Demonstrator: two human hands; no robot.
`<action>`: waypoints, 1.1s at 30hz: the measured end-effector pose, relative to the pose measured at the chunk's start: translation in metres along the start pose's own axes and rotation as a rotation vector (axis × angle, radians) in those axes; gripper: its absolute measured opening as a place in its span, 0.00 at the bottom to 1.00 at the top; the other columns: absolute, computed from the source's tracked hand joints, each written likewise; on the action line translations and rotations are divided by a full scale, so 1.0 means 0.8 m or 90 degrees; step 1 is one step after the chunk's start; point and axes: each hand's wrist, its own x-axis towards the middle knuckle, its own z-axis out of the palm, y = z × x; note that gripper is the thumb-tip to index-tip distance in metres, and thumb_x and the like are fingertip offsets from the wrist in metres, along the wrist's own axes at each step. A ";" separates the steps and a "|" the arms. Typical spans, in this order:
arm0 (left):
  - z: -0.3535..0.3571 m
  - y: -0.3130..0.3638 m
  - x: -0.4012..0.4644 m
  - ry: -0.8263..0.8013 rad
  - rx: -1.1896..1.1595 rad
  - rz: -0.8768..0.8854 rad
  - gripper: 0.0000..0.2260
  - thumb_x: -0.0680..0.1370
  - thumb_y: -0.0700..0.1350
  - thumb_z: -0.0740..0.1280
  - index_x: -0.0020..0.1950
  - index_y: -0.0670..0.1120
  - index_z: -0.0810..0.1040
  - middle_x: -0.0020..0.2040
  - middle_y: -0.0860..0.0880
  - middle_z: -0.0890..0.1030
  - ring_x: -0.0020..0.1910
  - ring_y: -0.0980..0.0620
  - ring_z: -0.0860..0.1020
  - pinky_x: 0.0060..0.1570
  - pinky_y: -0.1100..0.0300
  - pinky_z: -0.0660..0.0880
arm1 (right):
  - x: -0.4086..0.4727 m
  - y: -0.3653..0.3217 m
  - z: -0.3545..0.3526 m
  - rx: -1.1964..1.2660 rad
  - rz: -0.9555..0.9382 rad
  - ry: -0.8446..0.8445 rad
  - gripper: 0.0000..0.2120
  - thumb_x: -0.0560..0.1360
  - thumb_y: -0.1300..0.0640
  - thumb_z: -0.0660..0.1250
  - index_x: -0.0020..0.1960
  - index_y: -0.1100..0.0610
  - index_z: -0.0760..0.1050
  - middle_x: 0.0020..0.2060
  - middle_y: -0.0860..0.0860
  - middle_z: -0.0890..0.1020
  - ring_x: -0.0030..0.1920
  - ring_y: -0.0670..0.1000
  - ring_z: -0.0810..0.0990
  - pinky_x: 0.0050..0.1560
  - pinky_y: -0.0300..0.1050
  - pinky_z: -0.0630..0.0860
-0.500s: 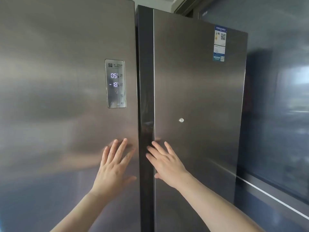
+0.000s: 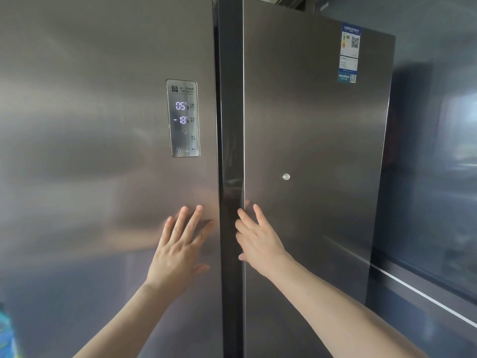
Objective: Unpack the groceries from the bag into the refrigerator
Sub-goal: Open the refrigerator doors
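Note:
A tall steel side-by-side refrigerator fills the view. Its left door [image 2: 103,151] carries a lit display panel [image 2: 182,118] reading 05 and -18. The right door [image 2: 315,151] stands slightly ajar, with a dark gap [image 2: 230,125] between the two doors. My left hand [image 2: 178,249] lies flat against the left door near its inner edge, fingers spread. My right hand [image 2: 258,239] is at the inner edge of the right door, fingers reaching across the edge into the gap. No groceries or bag can be made out.
A small round knob [image 2: 286,176] sits on the right door, and stickers [image 2: 349,52] mark its top right corner. A dark glossy panel [image 2: 433,164] stands to the right of the refrigerator. A blue-green object [image 2: 6,332] peeks in at the bottom left.
Both hands have edged slightly up and closer to the doors' inner edges. The doors look the same.

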 end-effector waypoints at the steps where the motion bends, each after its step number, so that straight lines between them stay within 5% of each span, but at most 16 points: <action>1: -0.001 -0.001 -0.001 -0.002 -0.002 -0.002 0.47 0.58 0.56 0.81 0.74 0.52 0.65 0.78 0.47 0.53 0.77 0.42 0.50 0.73 0.43 0.50 | 0.002 -0.002 0.000 0.005 0.008 0.000 0.26 0.77 0.38 0.58 0.64 0.57 0.75 0.68 0.55 0.68 0.75 0.58 0.50 0.72 0.66 0.45; 16: 0.002 -0.009 -0.001 -0.017 -0.014 -0.001 0.48 0.58 0.58 0.80 0.75 0.54 0.63 0.79 0.49 0.53 0.77 0.44 0.51 0.73 0.46 0.49 | 0.011 -0.011 -0.017 0.029 0.044 -0.056 0.37 0.76 0.31 0.47 0.60 0.58 0.78 0.67 0.54 0.70 0.75 0.58 0.51 0.70 0.69 0.44; 23: 0.007 -0.008 0.001 0.001 -0.031 0.003 0.45 0.61 0.61 0.77 0.75 0.54 0.63 0.79 0.50 0.51 0.78 0.45 0.47 0.74 0.45 0.48 | -0.039 -0.001 -0.016 0.113 0.059 0.071 0.36 0.74 0.30 0.50 0.44 0.60 0.82 0.49 0.52 0.77 0.70 0.55 0.64 0.71 0.66 0.54; 28: 0.011 -0.008 0.000 0.040 -0.056 0.016 0.40 0.65 0.60 0.75 0.74 0.54 0.65 0.78 0.49 0.54 0.77 0.43 0.50 0.74 0.44 0.49 | -0.087 0.005 -0.027 0.162 0.091 0.080 0.34 0.75 0.30 0.50 0.41 0.57 0.79 0.52 0.51 0.78 0.72 0.53 0.62 0.69 0.62 0.59; 33: 0.014 -0.001 0.001 0.065 -0.073 0.006 0.32 0.73 0.66 0.55 0.73 0.52 0.68 0.78 0.47 0.54 0.77 0.43 0.49 0.74 0.43 0.49 | -0.137 0.016 -0.043 0.160 0.114 0.055 0.34 0.76 0.30 0.46 0.45 0.56 0.79 0.57 0.50 0.77 0.73 0.51 0.60 0.69 0.59 0.61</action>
